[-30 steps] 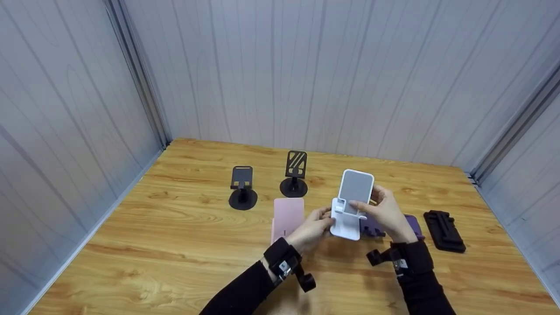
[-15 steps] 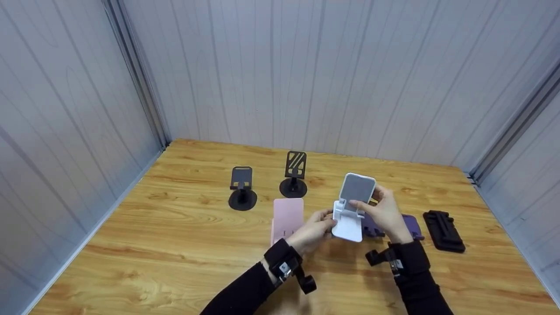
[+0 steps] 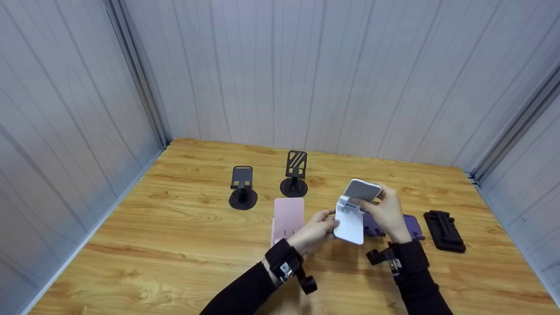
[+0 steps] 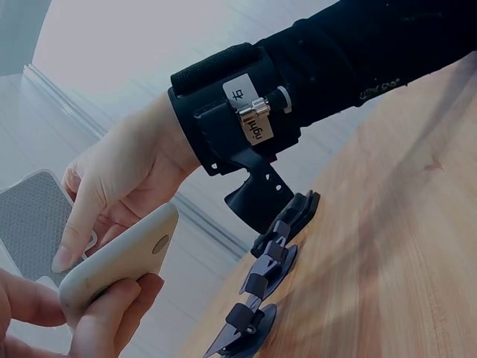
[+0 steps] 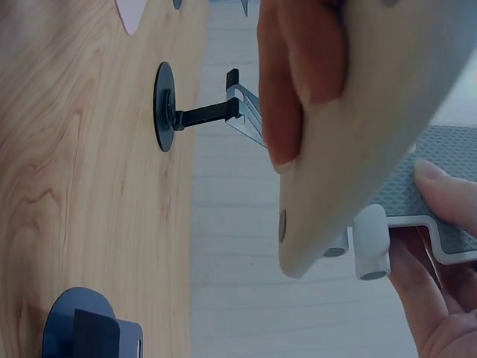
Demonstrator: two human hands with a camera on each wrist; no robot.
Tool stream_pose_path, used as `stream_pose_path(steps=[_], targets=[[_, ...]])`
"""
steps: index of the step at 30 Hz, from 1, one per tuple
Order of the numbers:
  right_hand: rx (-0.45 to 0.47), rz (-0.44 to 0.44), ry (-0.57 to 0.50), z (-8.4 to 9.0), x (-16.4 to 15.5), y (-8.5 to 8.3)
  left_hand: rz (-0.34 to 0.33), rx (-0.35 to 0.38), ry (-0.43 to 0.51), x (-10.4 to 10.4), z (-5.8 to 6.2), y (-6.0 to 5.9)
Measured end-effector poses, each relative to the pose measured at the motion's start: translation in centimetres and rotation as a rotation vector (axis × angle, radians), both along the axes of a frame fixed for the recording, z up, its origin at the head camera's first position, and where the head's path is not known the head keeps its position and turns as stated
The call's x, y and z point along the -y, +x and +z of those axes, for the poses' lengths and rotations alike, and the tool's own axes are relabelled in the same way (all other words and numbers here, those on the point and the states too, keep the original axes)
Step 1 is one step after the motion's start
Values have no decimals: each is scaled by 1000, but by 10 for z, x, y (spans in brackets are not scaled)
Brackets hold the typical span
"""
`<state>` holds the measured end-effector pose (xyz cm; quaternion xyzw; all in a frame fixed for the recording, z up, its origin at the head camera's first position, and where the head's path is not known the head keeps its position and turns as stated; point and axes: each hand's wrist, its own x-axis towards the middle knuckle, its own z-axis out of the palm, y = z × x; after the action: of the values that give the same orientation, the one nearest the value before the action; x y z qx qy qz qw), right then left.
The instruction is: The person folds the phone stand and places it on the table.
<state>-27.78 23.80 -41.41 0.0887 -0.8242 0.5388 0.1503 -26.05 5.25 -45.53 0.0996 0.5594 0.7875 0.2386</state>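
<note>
Both hands hold a white folding phone stand (image 3: 349, 225) up over the table. My left hand (image 3: 316, 229) grips the stand's flat base by its left edge; in the left wrist view its fingers wrap the thick white base (image 4: 123, 257). My right hand (image 3: 388, 214) pinches the upper plate, thumb on the grey textured pad (image 5: 440, 168) and fingers behind. That plate leans back from the base at an angle. Two white support hooks (image 5: 370, 242) stick out near the hinge. Below the left hand stands a pink phone stand (image 3: 288, 218), partly hidden by the wrist.
Two black phone stands (image 3: 243, 188) on round bases stand farther back, the other black stand (image 3: 295, 175) to its right. Purple stands (image 3: 412, 226) lie under and beside the right hand. A folded black stand (image 3: 445, 232) lies at the right. Pale panels (image 3: 280, 78) enclose the table.
The right hand has tilted the upper plate farther back, so it looks shorter from above. The base has shifted slightly toward the right and front. The other stands have not moved.
</note>
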Motion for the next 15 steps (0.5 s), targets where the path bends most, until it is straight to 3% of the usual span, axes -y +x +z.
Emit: stream_pose_path(steps=[5, 15], targets=[[-53, 1, -3, -1, 1, -2, 18, 5, -13, 0, 1, 1], [-238, 46, 134, -8, 7, -2, 86, 62, 42, 1, 6, -1]])
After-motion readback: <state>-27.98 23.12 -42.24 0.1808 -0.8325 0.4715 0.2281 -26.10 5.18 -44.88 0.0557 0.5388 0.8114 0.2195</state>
